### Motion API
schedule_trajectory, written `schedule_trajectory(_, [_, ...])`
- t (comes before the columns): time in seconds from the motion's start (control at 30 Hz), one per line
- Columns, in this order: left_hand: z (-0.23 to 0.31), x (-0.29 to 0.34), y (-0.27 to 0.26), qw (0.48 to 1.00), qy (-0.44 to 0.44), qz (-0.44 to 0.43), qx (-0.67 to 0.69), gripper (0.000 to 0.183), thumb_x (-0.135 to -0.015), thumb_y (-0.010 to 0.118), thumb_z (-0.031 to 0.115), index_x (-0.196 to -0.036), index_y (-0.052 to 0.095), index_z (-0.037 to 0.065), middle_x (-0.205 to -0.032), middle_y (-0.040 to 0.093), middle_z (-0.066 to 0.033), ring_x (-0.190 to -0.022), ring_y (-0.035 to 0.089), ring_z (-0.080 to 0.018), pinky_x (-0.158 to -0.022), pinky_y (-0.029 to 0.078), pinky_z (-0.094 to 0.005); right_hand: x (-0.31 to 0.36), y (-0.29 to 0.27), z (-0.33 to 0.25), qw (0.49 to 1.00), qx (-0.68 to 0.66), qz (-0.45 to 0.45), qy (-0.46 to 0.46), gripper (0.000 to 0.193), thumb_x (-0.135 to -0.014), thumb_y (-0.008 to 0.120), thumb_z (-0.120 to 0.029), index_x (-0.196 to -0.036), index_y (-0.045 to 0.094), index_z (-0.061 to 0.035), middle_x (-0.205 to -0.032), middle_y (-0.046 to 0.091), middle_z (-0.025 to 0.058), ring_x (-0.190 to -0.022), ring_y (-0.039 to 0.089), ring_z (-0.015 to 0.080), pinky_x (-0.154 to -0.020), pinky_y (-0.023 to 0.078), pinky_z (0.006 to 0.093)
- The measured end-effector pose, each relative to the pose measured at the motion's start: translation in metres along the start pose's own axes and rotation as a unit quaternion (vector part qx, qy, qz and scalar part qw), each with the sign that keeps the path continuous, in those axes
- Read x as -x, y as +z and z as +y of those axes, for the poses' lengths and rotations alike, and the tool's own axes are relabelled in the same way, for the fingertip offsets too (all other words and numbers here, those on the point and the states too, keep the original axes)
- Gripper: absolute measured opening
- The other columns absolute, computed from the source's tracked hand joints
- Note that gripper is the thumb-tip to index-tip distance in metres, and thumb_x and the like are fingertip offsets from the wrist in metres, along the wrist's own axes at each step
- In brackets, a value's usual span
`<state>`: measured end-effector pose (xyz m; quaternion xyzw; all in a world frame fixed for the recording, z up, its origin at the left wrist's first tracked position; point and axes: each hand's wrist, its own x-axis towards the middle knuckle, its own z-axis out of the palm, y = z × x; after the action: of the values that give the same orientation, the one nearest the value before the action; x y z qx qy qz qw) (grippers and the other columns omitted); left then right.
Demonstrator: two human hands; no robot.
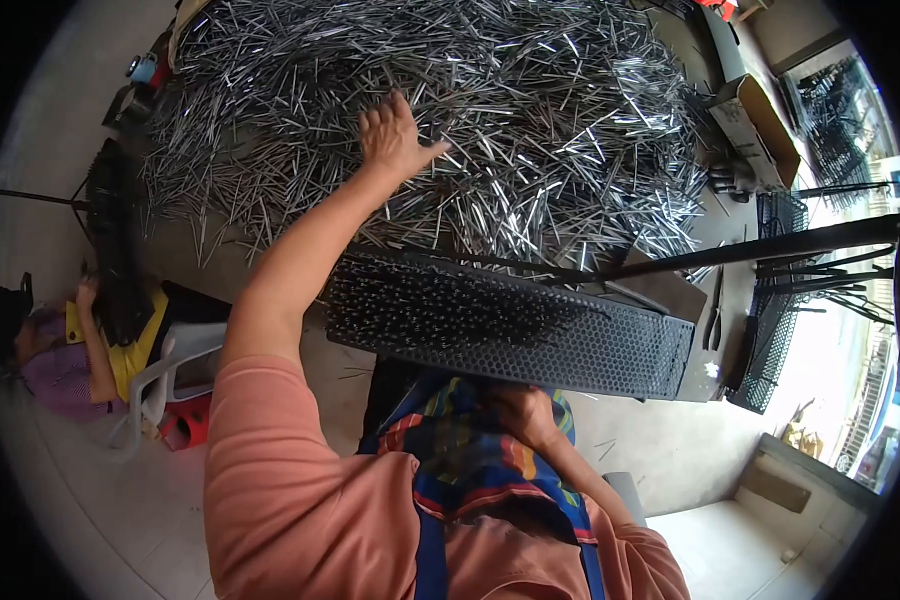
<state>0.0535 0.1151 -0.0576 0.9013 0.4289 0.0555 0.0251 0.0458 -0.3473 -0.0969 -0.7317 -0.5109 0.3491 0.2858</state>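
A wide pile of thin silvery metal rods covers the table in front of me. My left hand is stretched out over the middle of the pile, its thumb spread away from bent fingers; nothing shows in its grasp. Nearer to me, a black perforated tray lies across my lap and the table's near side. Many rod ends stick up from the holes in its left and middle parts. My right hand is closed just below the tray's near edge, against my striped apron; what it holds, if anything, is hidden.
A dark metal bar crosses above the tray's right side. Pliers and an open cardboard box are on the right. Black mesh baskets stand beyond. At left, another person sits near a grey chair.
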Motion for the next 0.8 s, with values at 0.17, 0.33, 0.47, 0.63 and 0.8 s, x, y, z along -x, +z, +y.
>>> schedule_trajectory(0.17, [0.012,-0.014,-0.006,0.998,-0.004,-0.059,0.028,0.117,-0.065,0.079,0.049,-0.145,0.016,-0.009,-0.126,0.054,-0.0259,-0.106,0.058,-0.0354,-0.101,0.038,-0.0485,-0.003,0.008,0.001,1.0,0.019,0.02,-0.014,0.022,-0.076,0.067,-0.011,-0.097,0.073,-0.0142,-0.089,0.07,0.0119,-0.081,0.068,0.0316,-0.072,0.054,0.0386])
schedule_trajectory(0.33, [0.013,0.001,0.015,0.987,0.019,0.062,0.149,0.112,-0.063,0.081,0.028,-0.148,0.015,-0.001,-0.125,0.055,-0.0241,-0.101,0.06,-0.0396,-0.088,0.051,-0.0442,-0.004,0.01,-0.002,0.999,-0.008,-0.016,0.037,0.022,-0.074,0.071,-0.018,-0.096,0.072,-0.0146,-0.097,0.069,0.012,-0.093,0.065,0.0337,-0.082,0.051,0.0424])
schedule_trajectory(0.47, [0.011,0.031,0.014,0.973,0.141,0.032,0.182,0.106,-0.067,0.073,0.017,-0.151,0.009,0.009,-0.13,0.054,-0.023,-0.095,0.065,-0.0383,-0.079,0.055,-0.0462,-0.007,0.009,-0.006,0.999,-0.005,-0.003,0.031,0.021,-0.075,0.07,-0.02,-0.096,0.072,-0.0159,-0.098,0.069,0.0113,-0.094,0.065,0.0337,-0.082,0.052,0.0422])
schedule_trajectory(0.63, [0.008,0.035,0.015,0.968,0.214,0.003,0.13,0.108,-0.072,0.074,0.016,-0.152,0.002,0.007,-0.141,0.041,-0.0293,-0.087,0.067,-0.0382,-0.068,0.059,-0.0419,-0.008,0.004,-0.015,0.998,0.005,-0.021,0.059,0.02,-0.076,0.069,-0.021,-0.096,0.072,-0.0175,-0.099,0.068,0.0112,-0.094,0.065,0.0334,-0.082,0.052,0.0421])
schedule_trajectory(0.8, [0.011,0.037,-0.035,0.98,0.058,-0.189,0.015,0.11,-0.072,0.073,0.055,-0.147,0.018,-0.005,-0.145,0.034,-0.0254,-0.104,0.06,-0.0403,-0.085,0.052,-0.0507,-0.007,0.004,-0.009,0.997,-0.008,-0.039,0.071,0.019,-0.077,0.068,-0.022,-0.096,0.072,-0.0184,-0.099,0.068,0.0112,-0.094,0.064,0.0335,-0.083,0.052,0.0424])
